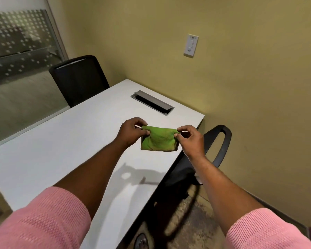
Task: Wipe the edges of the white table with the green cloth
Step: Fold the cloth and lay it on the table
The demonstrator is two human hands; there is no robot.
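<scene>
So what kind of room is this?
Probably a small office meeting room: a white table with a built-in cable box, black office chairs around it, and a frosted glass wall.

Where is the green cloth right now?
In the head view, the green cloth hangs centre frame, pinched between left hand and right hand, above the white table near its right edge.

A small office meeting room: white table (65, 133) with a cable hatch (152, 102), black chairs (79, 78) far left and right, a frosted glass partition (20, 42) at left
</scene>
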